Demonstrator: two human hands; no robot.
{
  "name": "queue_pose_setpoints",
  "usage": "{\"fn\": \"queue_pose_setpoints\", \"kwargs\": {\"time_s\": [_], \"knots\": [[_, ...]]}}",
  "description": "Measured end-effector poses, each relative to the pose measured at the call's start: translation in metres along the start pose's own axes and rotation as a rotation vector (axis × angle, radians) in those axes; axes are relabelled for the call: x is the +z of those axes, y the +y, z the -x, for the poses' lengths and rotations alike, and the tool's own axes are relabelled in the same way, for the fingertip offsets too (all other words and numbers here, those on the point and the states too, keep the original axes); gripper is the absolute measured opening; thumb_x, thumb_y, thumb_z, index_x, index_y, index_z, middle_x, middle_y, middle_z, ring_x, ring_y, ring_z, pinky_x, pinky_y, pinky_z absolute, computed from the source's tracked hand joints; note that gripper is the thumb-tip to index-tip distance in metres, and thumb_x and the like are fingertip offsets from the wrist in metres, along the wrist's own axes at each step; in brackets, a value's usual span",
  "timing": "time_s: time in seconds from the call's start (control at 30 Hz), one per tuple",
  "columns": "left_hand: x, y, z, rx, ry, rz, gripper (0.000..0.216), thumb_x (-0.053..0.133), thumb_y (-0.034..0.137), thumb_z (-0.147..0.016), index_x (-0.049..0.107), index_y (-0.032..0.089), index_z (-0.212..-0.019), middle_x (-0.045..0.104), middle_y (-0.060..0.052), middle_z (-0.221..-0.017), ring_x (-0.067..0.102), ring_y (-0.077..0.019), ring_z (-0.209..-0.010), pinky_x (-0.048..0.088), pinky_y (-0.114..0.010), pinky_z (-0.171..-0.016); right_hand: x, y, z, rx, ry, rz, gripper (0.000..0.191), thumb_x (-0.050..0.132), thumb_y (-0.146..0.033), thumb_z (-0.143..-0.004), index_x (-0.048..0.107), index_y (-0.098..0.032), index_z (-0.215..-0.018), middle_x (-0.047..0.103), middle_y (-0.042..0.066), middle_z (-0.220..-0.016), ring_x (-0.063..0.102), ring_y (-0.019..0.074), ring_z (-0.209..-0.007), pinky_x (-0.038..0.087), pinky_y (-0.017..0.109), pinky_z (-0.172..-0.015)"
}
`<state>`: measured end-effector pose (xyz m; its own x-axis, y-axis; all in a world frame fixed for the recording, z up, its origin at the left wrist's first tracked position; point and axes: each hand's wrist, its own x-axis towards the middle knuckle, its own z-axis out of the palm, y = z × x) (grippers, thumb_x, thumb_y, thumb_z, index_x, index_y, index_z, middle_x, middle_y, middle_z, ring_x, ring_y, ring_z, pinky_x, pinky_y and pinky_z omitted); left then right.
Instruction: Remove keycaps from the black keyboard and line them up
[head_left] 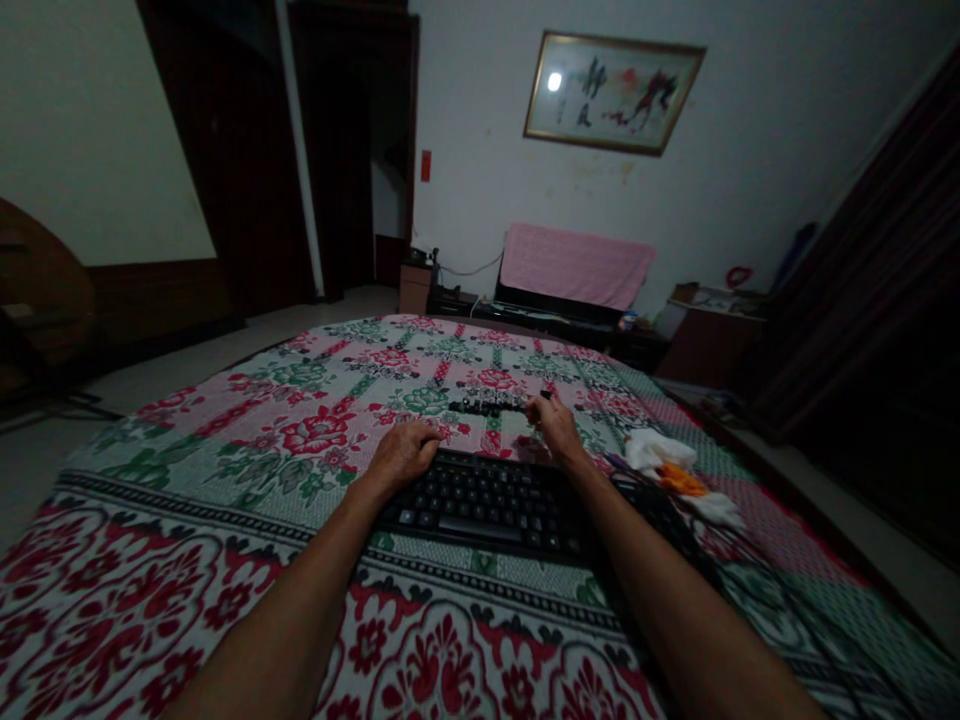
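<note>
A black computer keyboard point(476, 505) lies flat on the patterned bed cover, its key rows facing me. My left hand point(405, 452) is closed at the keyboard's far left corner, with the fingers curled down over the edge. Beyond the keyboard, a line of small black pieces that look like loose keycaps point(486, 407) lies on the cover. At the right end of that line is my right hand point(553, 425), fingers pinched together. A small black keycap point(545, 395) shows at its fingertips; the grip itself is partly hidden.
White and orange crumpled cloths point(679, 475) lie right of the keyboard, beside dark cables point(780, 575). The flowered cover point(315, 430) spreads over a wide surface. Farther back stand a low cabinet with a pink cloth point(577, 265) and a side cabinet point(705, 335).
</note>
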<state>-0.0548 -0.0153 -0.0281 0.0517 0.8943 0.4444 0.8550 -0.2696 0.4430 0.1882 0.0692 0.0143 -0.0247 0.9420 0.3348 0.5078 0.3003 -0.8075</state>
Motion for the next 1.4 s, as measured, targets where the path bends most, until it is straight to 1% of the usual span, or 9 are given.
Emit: {"fn": "queue_pose_setpoints", "kwargs": {"time_s": [0.13, 0.23, 0.33, 0.57, 0.73, 0.9, 1.1, 1.3, 1.4], "knots": [[0.001, 0.016, -0.001, 0.124, -0.018, -0.075, 0.024, 0.047, 0.021, -0.078, 0.068, 0.020, -0.090, 0.067, -0.004, -0.089, 0.060, -0.0172, -0.085, 0.046, -0.029, -0.080, -0.009, 0.003, 0.027, -0.086, -0.110, -0.048, 0.037, 0.034, -0.043, -0.080, 0.061, -0.017, -0.078, 0.052, -0.001, -0.060, 0.049, 0.0133, -0.058, 0.038, 0.024, -0.056], [0.005, 0.024, -0.001, 0.202, -0.082, -0.096, 0.024, 0.046, 0.023, -0.079, 0.067, 0.020, -0.091, 0.065, -0.005, -0.092, 0.058, -0.0179, -0.088, 0.045, -0.030, -0.081, -0.009, 0.005, 0.045, -0.072, -0.218, -0.202, 0.038, 0.040, -0.047, -0.080, 0.059, -0.016, -0.089, 0.054, 0.000, -0.063, 0.052, 0.0134, -0.058, 0.041, 0.025, -0.058], [0.007, 0.028, 0.001, 0.240, -0.139, -0.115, 0.025, 0.044, 0.022, -0.080, 0.066, 0.019, -0.092, 0.064, -0.006, -0.093, 0.057, -0.0189, -0.089, 0.044, -0.031, -0.082, -0.006, 0.001, 0.056, -0.108, -0.305, -0.324, 0.033, 0.047, -0.045, -0.078, 0.056, -0.016, -0.090, 0.055, 0.000, -0.068, 0.053, 0.0129, -0.062, 0.042, 0.025, -0.061], [0.008, 0.027, 0.002, 0.232, -0.153, -0.125, 0.024, 0.044, 0.023, -0.081, 0.065, 0.020, -0.093, 0.063, -0.005, -0.093, 0.056, -0.0181, -0.090, 0.044, -0.029, -0.081, 0.003, -0.017, 0.064, -0.310, -0.392, -0.212, 0.023, 0.049, -0.035, -0.080, 0.061, -0.016, -0.086, 0.058, 0.002, -0.076, 0.054, 0.0137, -0.072, 0.041, 0.026, -0.070], [0.012, 0.023, 0.002, 0.227, -0.143, -0.122, 0.025, 0.044, 0.023, -0.081, 0.065, 0.022, -0.095, 0.063, -0.004, -0.093, 0.055, -0.0171, -0.090, 0.044, -0.028, -0.082, 0.008, -0.022, 0.067, -0.412, -0.487, -0.202, 0.018, 0.048, -0.028, -0.081, 0.062, -0.017, -0.086, 0.063, 0.001, -0.081, 0.057, 0.0147, -0.078, 0.041, 0.027, -0.076], [0.011, 0.023, 0.002, 0.227, -0.150, -0.083, 0.027, 0.044, 0.023, -0.080, 0.065, 0.022, -0.096, 0.063, -0.005, -0.093, 0.056, -0.0188, -0.089, 0.044, -0.031, -0.081, 0.008, -0.023, 0.068, -0.467, -0.518, -0.139, 0.019, 0.048, -0.027, -0.082, 0.064, -0.020, -0.089, 0.065, 0.001, -0.086, 0.058, 0.0162, -0.082, 0.042, 0.026, -0.076], [0.010, 0.026, 0.002, 0.228, -0.157, -0.106, 0.026, 0.043, 0.023, -0.081, 0.065, 0.021, -0.095, 0.063, -0.005, -0.093, 0.056, -0.0192, -0.090, 0.044, -0.031, -0.080, 0.010, -0.025, 0.067, -0.489, -0.509, -0.060, 0.022, 0.046, -0.026, -0.083, 0.064, -0.020, -0.093, 0.065, 0.002, -0.084, 0.057, 0.0177, -0.084, 0.042, 0.027, -0.076], [0.009, 0.026, 0.001, 0.230, -0.183, -0.089, 0.026, 0.042, 0.022, -0.081, 0.064, 0.022, -0.095, 0.064, -0.004, -0.095, 0.056, -0.0176, -0.091, 0.043, -0.029, -0.082, 0.015, -0.024, 0.067, -0.544, -0.526, -0.043, 0.021, 0.044, -0.027, -0.085, 0.063, -0.018, -0.084, 0.063, 0.001, -0.076, 0.057, 0.0147, -0.074, 0.041, 0.025, -0.071], [0.010, 0.025, 0.001, 0.235, -0.177, -0.099, 0.026, 0.042, 0.022, -0.081, 0.064, 0.022, -0.096, 0.063, -0.004, -0.096, 0.056, -0.0174, -0.092, 0.043, -0.029, -0.083, 0.016, -0.021, 0.067, -0.532, -0.541, -0.073, 0.022, 0.043, -0.027, -0.085, 0.063, -0.018, -0.088, 0.064, 0.001, -0.082, 0.057, 0.0148, -0.077, 0.041, 0.025, -0.073]]}}
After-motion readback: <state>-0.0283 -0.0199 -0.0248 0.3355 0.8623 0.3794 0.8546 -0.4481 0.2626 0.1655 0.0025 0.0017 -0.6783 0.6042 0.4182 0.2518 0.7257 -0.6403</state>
